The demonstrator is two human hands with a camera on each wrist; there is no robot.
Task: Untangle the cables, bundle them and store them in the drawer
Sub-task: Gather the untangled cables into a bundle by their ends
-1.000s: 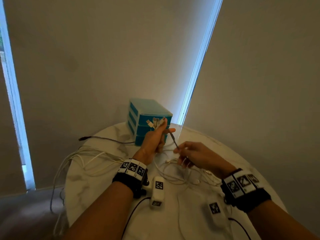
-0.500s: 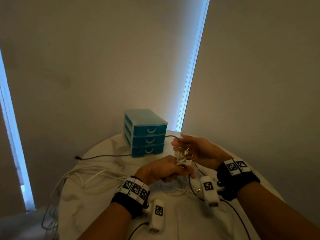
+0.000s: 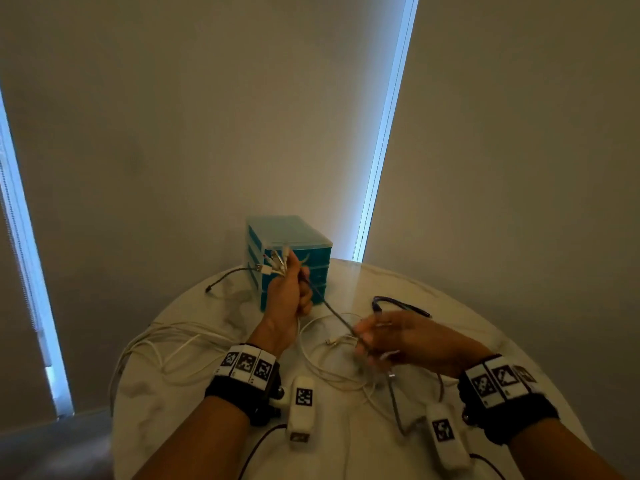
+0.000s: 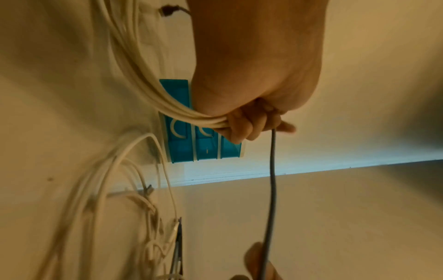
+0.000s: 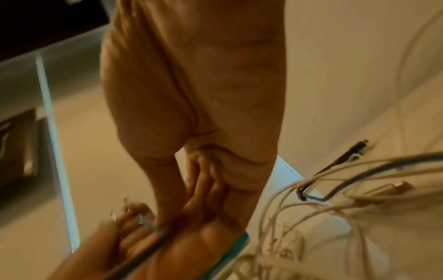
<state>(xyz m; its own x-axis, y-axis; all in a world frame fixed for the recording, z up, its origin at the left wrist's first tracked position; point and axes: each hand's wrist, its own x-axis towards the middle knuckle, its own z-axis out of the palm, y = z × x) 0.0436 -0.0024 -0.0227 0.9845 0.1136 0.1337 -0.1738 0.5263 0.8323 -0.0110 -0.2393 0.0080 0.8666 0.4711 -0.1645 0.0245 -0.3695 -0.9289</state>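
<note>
My left hand [image 3: 294, 296] is raised in front of the teal drawer unit [image 3: 287, 233], gripping a bunch of white cables [image 4: 167, 106] in its fist. Their connector ends [image 3: 277, 263] stick out above the fist. A dark grey cable [image 3: 329, 310] runs taut from that fist down to my right hand [image 3: 377, 337], which pinches it low over the table; that hand is blurred. In the left wrist view the dark grey cable [image 4: 272, 170] leaves the fist beside the white strands. The right wrist view shows thumb and fingers [image 5: 199, 189] closed on the dark grey cable [image 5: 143, 253].
The round marble table [image 3: 207, 427] carries loose white cable loops [image 3: 173, 341] at the left and more white cable [image 3: 329, 372] between my hands. A dark cable end [image 3: 211, 289] lies left of the drawers; a dark loop [image 3: 398, 303] lies beyond my right hand. All three drawers look closed.
My left hand has risen from the table to in front of the drawers with the cable bunch. My right hand has dropped back toward me along the dark cable.
</note>
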